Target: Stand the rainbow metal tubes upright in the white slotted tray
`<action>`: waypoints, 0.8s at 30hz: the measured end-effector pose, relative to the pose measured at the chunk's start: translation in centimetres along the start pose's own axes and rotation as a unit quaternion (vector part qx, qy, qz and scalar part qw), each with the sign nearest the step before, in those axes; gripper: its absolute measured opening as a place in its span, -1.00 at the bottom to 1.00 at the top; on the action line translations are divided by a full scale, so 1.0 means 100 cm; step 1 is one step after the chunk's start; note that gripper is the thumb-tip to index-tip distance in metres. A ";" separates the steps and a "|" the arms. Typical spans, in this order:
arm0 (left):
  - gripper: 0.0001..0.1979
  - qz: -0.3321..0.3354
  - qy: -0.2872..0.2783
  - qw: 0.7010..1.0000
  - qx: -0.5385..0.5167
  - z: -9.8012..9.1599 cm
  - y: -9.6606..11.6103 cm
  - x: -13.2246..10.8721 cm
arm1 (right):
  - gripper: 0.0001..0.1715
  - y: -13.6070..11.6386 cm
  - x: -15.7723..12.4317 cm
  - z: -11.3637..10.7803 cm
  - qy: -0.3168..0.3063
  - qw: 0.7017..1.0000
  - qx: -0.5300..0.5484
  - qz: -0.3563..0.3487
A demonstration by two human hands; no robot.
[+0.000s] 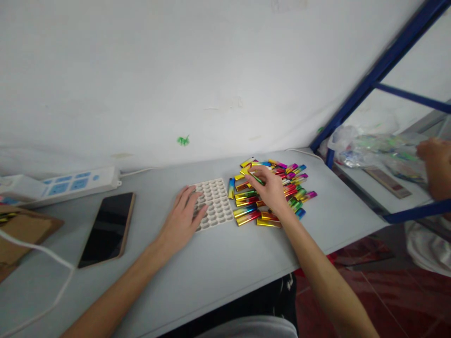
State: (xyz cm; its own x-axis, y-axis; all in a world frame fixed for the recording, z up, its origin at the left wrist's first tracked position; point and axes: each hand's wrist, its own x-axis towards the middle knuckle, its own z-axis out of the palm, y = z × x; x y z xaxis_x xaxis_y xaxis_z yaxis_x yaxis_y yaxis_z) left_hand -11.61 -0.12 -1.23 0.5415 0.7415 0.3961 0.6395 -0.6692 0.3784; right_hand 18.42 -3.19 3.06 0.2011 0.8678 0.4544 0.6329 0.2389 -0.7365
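Note:
A white tray with rows of oval holes lies flat on the grey table. My left hand rests over its left edge, fingers spread and lying on the holes. To the right of the tray is a loose pile of shiny lighter casings in yellow, red, green, blue and purple. My right hand is over this pile, its fingers pinched round a thin green lighter casing. Part of the pile is hidden beneath the right hand. The holes under my left hand are covered too.
A dark phone and a white power strip are on the left, beside a cardboard piece and a white cable. Blue metal bars stand at the right. Beyond them, another person's hand is near plastic bags.

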 end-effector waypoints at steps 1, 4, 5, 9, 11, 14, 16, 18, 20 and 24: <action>-0.58 -0.002 0.000 1.000 0.002 0.001 0.000 0.001 | -0.60 -0.001 -0.001 0.001 0.012 1.000 -0.006 0.017; -0.57 -0.003 0.000 1.000 0.009 0.003 0.000 0.005 | -0.60 -0.005 -0.001 0.006 0.037 0.999 -0.014 0.032; -0.57 -0.003 0.001 1.000 0.009 0.003 0.000 0.006 | -0.60 -0.006 -0.001 0.007 0.041 0.999 0.004 0.035; -0.59 -0.006 0.003 1.000 -0.002 0.002 -0.002 0.005 | -0.52 -0.010 0.000 0.011 0.019 0.980 0.169 0.106; -0.59 -0.010 0.003 1.000 -0.012 0.002 -0.004 0.004 | -0.51 -0.012 0.000 0.013 -0.010 0.963 0.230 0.140; -0.59 -0.011 0.003 1.000 -0.027 0.002 -0.006 0.004 | -0.38 -0.013 -0.002 0.014 -0.056 0.956 0.252 0.141; -0.58 -0.011 0.001 0.999 -0.034 0.002 -0.007 0.004 | -0.33 -0.014 -0.003 0.016 -0.101 0.949 0.265 0.135; -0.56 -0.017 -0.001 0.999 -0.039 0.001 -0.008 0.004 | -0.34 -0.017 -0.005 0.018 -0.142 0.932 0.298 0.147; -0.55 -0.024 -0.001 0.999 -0.047 0.001 -0.008 0.004 | -0.38 -0.022 -0.007 0.020 -0.173 0.907 0.343 0.171; -0.55 -0.033 -0.002 0.998 -0.062 -0.002 -0.006 0.005 | -0.43 -0.031 -0.009 0.024 -0.202 0.878 0.393 0.183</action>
State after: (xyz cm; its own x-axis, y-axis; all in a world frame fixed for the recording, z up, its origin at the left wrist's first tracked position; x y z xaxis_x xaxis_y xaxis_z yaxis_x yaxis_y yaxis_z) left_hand -11.85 0.62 -1.13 0.5031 0.7843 0.3630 0.6016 -0.6193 0.5045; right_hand 14.42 -3.68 3.73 -0.0994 0.9949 0.0174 -0.1616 0.0011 -0.9869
